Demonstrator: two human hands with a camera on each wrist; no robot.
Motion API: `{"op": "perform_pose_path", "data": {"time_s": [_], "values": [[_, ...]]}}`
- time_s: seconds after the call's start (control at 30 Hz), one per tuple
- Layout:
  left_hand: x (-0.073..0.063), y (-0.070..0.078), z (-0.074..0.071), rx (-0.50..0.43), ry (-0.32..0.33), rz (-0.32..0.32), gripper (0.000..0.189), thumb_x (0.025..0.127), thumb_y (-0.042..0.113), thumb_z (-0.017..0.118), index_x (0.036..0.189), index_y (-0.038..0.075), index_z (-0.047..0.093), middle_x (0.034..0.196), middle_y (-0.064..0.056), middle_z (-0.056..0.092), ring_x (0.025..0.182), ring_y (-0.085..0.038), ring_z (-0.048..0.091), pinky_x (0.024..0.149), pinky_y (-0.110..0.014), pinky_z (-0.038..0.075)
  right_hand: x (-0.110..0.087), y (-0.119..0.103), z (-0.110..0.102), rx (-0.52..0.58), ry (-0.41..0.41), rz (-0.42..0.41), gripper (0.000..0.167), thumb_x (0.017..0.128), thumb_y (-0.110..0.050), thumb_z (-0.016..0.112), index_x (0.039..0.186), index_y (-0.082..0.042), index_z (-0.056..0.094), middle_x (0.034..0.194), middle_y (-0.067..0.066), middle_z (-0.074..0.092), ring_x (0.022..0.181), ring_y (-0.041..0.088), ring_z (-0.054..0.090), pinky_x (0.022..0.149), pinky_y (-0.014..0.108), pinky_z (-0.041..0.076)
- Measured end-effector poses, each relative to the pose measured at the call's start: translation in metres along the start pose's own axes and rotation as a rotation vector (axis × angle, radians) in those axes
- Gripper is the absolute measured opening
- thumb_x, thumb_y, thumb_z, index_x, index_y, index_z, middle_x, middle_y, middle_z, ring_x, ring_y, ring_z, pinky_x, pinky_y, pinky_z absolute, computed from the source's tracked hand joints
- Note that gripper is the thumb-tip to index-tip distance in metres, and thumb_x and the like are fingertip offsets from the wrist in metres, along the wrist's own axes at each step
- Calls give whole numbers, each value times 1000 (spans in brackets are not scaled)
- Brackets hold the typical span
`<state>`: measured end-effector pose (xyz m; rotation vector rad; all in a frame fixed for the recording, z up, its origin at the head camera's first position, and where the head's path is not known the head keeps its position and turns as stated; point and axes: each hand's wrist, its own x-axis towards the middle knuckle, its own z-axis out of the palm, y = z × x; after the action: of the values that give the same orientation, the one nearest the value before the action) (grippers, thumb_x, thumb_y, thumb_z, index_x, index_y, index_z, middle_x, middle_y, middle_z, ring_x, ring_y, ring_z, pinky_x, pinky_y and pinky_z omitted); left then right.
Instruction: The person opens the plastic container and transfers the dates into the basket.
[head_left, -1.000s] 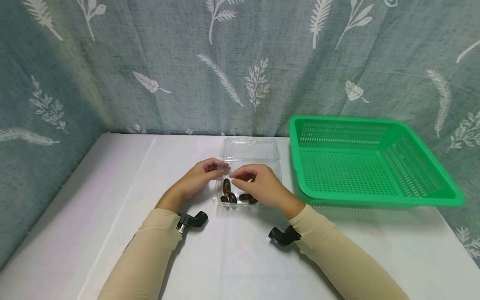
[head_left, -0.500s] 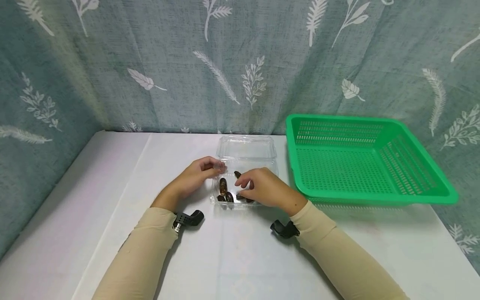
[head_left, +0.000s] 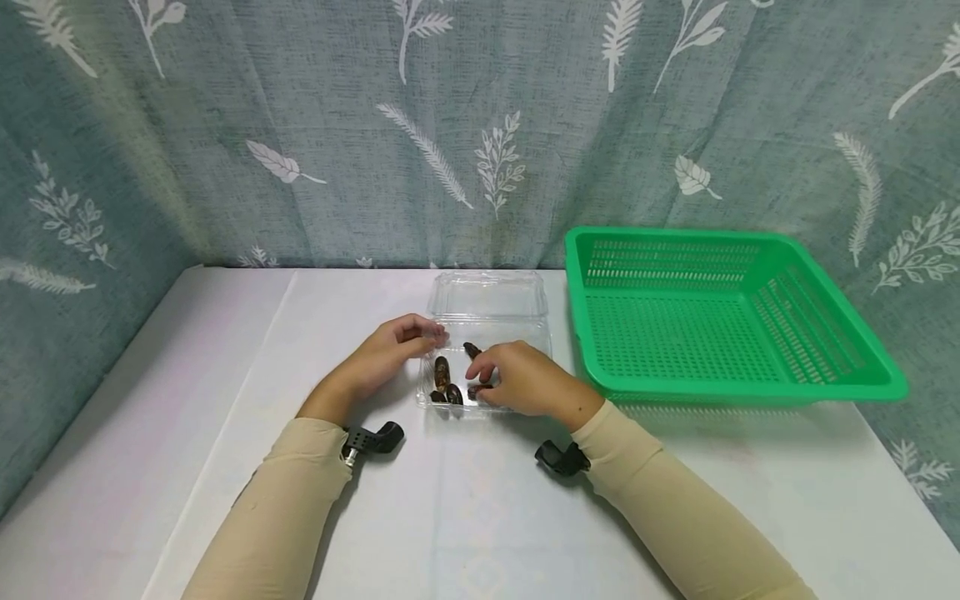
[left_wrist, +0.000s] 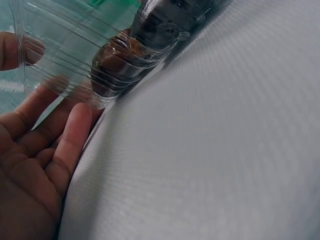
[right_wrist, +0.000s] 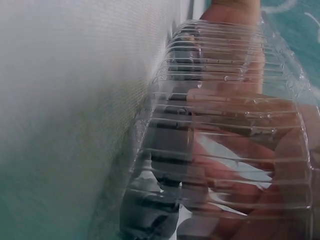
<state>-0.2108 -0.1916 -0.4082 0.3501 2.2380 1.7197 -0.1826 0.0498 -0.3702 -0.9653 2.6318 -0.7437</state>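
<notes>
A: Begin with the left hand (head_left: pixel 386 354).

B: Locate at the left rear edge of the clear plastic container (head_left: pixel 455 358). Record thumb and fingers as curled about that edge, grasping the container. Note, in the left wrist view, fingertips against the ribbed plastic.

A: Continue with the right hand (head_left: pixel 532 379).

B: Place over the right part of the container, fingers bent downward. See thumb and forefinger at a front dark piece (head_left: pixel 474 391) near the front wall. Cannot tell whether pinching or merely touching; in the right wrist view, find the fingers partly obscured by ribbed plastic.

A: Account for the other contents.

B: Count four more glossy, dark brown, oblong shapes inside the container: a long piece (head_left: pixel 442 373) on the left; a rounded piece (head_left: pixel 453 394) and a corner piece (head_left: pixel 438 397) just in front of it; a rear piece (head_left: pixel 471 350) beside the right forefinger. Cannot rule out more beneath the right palm.

A: Add the lid (head_left: pixel 487 296).

B: Enter as open, lying behind the container.

A: Close with the surroundings.

B: Log a green basket (head_left: pixel 675 337) to the right of the container, a white-covered table (head_left: pixel 465 500) beneath both, and a leaf-patterned curtain (head_left: pixel 337 125) behind.
</notes>
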Motion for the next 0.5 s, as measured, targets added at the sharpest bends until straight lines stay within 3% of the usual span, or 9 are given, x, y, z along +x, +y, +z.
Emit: {"op": "perform_pose_path", "data": {"time_s": [0.5], "values": [[1, -3, -1, 10, 2, 10, 31, 101, 14, 55, 125, -6, 55, 134, -23, 60, 118, -15, 62, 96, -18, 49, 1, 0, 3, -50, -14, 10, 15, 85, -13, 76, 100, -13, 78, 86, -3, 72, 81, 10, 64, 75, 26, 53]]}}
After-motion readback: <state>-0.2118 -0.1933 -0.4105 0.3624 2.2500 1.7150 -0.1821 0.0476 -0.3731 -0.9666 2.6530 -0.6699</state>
